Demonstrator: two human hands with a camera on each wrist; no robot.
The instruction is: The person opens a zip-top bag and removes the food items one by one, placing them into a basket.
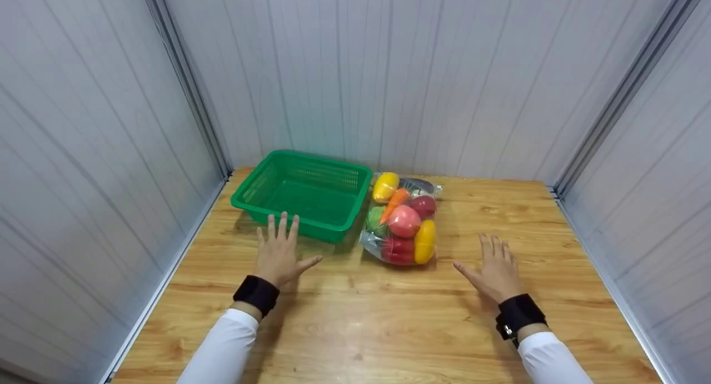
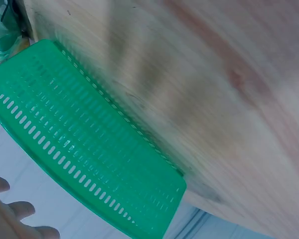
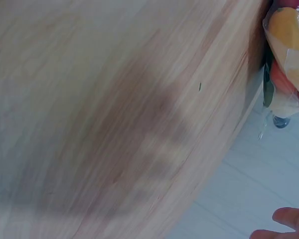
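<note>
My left hand (image 1: 279, 257) is held over the table with its fingers spread and nothing in it, its fingertips overlapping the near rim of a green plastic basket (image 1: 305, 226) in the head view. Nothing shows inside the basket. To its right lies a clear plastic bag (image 1: 371, 244) packed with toy-like produce: a carrot (image 1: 394, 205), a pink round fruit (image 1: 404, 222), yellow pieces, red pieces and something green. Right of the bag, my right hand (image 1: 497, 270) is also spread, holding nothing. Its fingers (image 3: 289, 218) edge into the right wrist view, apart from the bag.
The wooden table (image 1: 355, 328) is enclosed by pale panel walls (image 1: 411, 84) at the back and both sides. Basket and bag stand near the back wall. Metal strips (image 1: 605, 284) run along the table's side edges. Each wrist wears a black band (image 1: 256, 295).
</note>
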